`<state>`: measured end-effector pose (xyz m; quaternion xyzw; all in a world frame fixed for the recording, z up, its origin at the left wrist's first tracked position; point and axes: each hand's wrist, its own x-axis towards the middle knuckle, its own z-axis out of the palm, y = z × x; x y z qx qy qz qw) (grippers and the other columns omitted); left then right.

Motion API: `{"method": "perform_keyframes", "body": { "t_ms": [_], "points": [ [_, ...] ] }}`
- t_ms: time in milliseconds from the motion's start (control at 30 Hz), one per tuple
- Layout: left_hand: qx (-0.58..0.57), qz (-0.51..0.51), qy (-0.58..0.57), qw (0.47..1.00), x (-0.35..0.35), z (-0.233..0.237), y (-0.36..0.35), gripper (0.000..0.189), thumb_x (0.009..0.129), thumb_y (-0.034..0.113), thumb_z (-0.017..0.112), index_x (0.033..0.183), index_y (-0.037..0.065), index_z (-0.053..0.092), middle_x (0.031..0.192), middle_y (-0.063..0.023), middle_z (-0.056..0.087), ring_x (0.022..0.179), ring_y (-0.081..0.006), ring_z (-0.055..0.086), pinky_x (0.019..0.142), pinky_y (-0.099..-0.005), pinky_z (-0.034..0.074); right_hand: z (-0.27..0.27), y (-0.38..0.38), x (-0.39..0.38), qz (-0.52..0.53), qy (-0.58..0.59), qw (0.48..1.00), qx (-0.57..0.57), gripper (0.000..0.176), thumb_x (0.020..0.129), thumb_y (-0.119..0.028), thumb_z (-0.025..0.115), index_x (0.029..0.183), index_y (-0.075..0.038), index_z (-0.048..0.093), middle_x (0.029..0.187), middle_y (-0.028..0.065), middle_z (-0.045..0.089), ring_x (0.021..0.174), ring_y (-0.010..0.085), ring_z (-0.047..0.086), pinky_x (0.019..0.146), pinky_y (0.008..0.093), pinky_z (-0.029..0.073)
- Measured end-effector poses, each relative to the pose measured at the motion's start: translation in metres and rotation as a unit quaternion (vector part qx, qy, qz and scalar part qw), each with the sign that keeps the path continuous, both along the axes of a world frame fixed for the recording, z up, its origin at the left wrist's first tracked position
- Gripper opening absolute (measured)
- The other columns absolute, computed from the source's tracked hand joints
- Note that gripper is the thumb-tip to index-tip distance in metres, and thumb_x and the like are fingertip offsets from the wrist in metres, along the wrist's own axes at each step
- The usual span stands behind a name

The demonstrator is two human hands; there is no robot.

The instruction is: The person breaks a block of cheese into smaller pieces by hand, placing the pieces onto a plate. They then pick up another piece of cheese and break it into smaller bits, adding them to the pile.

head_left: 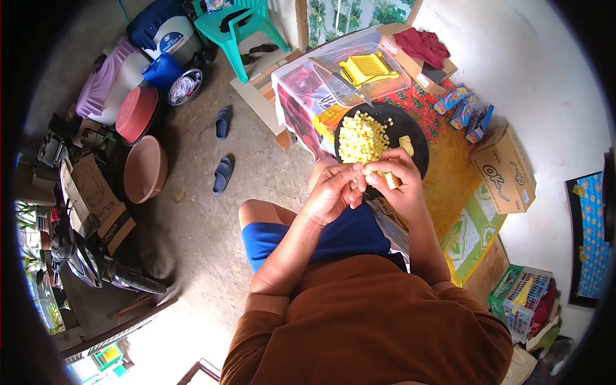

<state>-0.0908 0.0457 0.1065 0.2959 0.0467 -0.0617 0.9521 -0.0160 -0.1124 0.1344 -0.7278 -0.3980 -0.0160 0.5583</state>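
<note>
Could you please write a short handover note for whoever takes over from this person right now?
Hands: left hand and right hand meet, both pinching a small yellow piece over the black plate.
Things: pile of yellow cubes on the plate, a larger yellow chunk beside it; yellow grid cutter and knife in the clear tub behind.
Done: many cubes on the plate.
Left: seemingly the held piece and the chunk.

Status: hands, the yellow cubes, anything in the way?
Left hand, right hand pinch one small yellow piece together. Diced yellow cubes heaped on black round plate. Nothing between hands and plate.
</note>
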Motion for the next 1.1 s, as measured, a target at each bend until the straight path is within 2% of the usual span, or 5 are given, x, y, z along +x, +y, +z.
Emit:
{"method": "perform_keyframes", "body": {
  "t_ms": [67, 267, 567, 767, 1100],
  "points": [
    [-0.001, -0.011, 0.003, 1.000, 0.002, -0.007, 0.002, 0.038, 0.097, 0.037, 0.050, 0.103, 0.001, 0.059, 0.077, -0.0063, 0.060, 0.057, -0.0140, 0.054, 0.050, -0.0286, 0.046, 0.002, 0.001, 0.000, -0.003, -0.017, 1.000, 0.003, 0.021, 0.077, -0.004, 0.073, 0.097, -0.007, 0.070, 0.091, 0.0061, 0.055, 0.081, 0.0160, 0.057, 0.071, 0.0279, 0.047],
    [-0.039, 0.040, 0.027, 0.998, 0.007, 0.005, -0.003, 0.061, 0.097, 0.053, 0.035, 0.124, 0.000, 0.048, 0.107, -0.0133, 0.059, 0.089, -0.0188, 0.060, 0.083, -0.0315, 0.050, 0.000, 0.005, -0.004, -0.015, 0.014, 1.000, 0.001, 0.021, 0.077, -0.003, 0.072, 0.097, -0.007, 0.070, 0.092, 0.0066, 0.056, 0.081, 0.0174, 0.059, 0.072, 0.0293, 0.049],
    [-0.088, 0.086, 0.008, 0.992, 0.005, 0.014, -0.005, 0.070, 0.095, 0.052, 0.044, 0.138, -0.001, 0.028, 0.117, -0.0186, 0.057, 0.099, -0.0205, 0.060, 0.085, -0.0337, 0.050, -0.010, 0.016, -0.008, -0.030, -0.036, 0.998, -0.029, 0.021, 0.079, -0.004, 0.071, 0.099, -0.008, 0.068, 0.096, 0.0075, 0.059, 0.088, 0.0221, 0.064, 0.073, 0.0323, 0.052],
    [-0.084, 0.048, -0.015, 0.995, 0.001, 0.008, -0.006, 0.075, 0.093, 0.054, 0.046, 0.140, -0.001, 0.025, 0.123, -0.0197, 0.053, 0.102, -0.0198, 0.057, 0.088, -0.0339, 0.048, -0.010, 0.017, -0.008, -0.066, -0.035, 0.997, -0.021, 0.021, 0.078, -0.006, 0.072, 0.099, -0.009, 0.068, 0.095, 0.0082, 0.058, 0.086, 0.0226, 0.064, 0.072, 0.0318, 0.052],
    [-0.045, 0.085, -0.026, 0.995, -0.001, 0.014, -0.007, 0.075, 0.092, 0.061, 0.042, 0.143, 0.009, 0.023, 0.139, -0.0185, 0.041, 0.114, -0.0211, 0.051, 0.097, -0.0357, 0.042, -0.012, 0.021, -0.008, -0.054, -0.035, 0.998, -0.002, 0.021, 0.076, -0.004, 0.073, 0.096, -0.007, 0.068, 0.087, 0.0086, 0.059, 0.080, 0.0224, 0.061, 0.069, 0.0315, 0.050]
  ]
}}
